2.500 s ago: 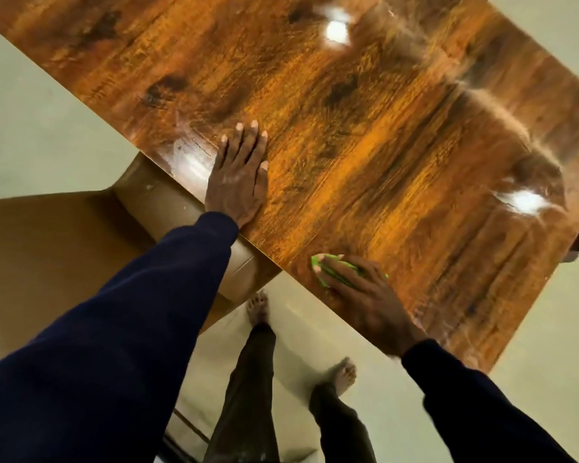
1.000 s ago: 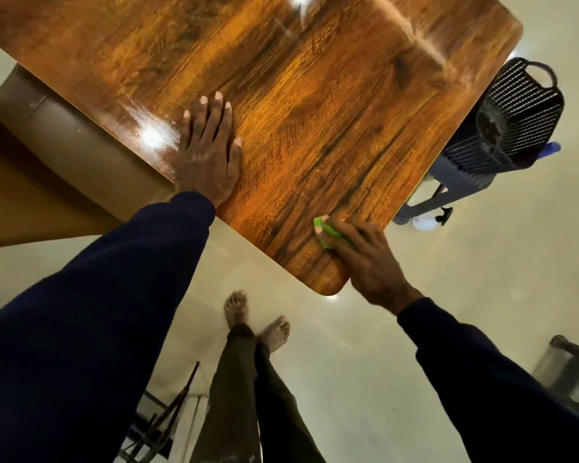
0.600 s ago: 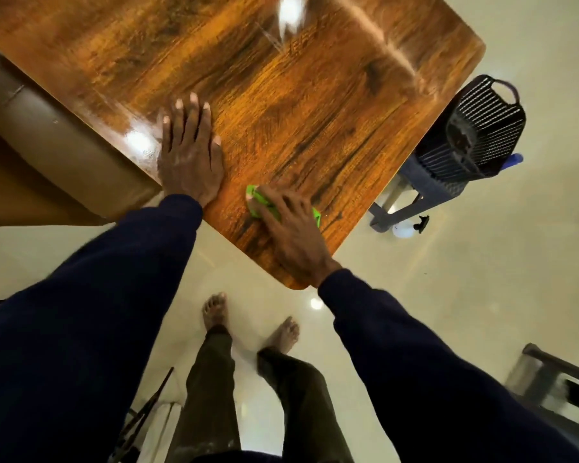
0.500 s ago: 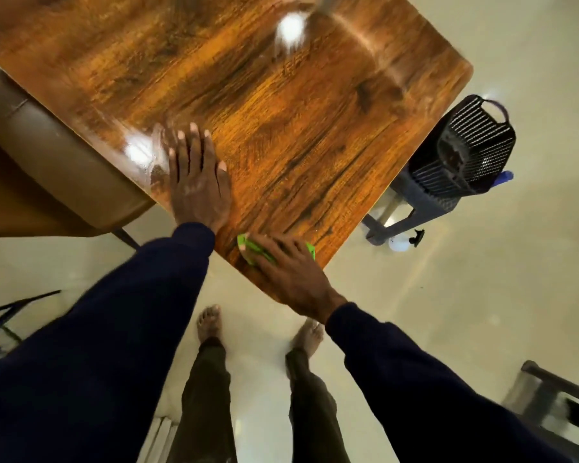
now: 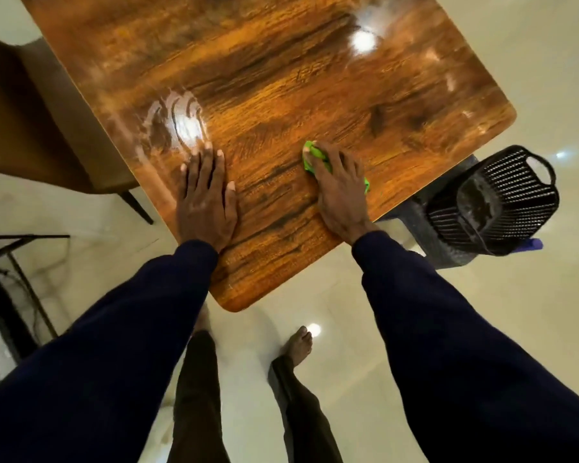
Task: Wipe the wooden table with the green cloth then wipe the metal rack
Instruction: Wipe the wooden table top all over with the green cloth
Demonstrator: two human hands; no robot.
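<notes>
Right hand point(image 5: 341, 195) pressed flat on crumpled green cloth point(image 5: 311, 155) | left hand point(image 5: 206, 202) open, palm down, empty | glossy brown wooden table point(image 5: 298, 78)

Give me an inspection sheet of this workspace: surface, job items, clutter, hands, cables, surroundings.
Surface: wooden table, glossy, with streaky smears near its left edge.
Job's things: green cloth flat on the table, mostly covered; metal rack partly visible at the left edge.
Clutter: nothing seen on the tabletop.
Hands: left hand flat on the table, open; right hand pressing the cloth.
Cables: nothing seen.
Surroundings: brown chair at left; black basket on a stool at right; pale glossy floor.
</notes>
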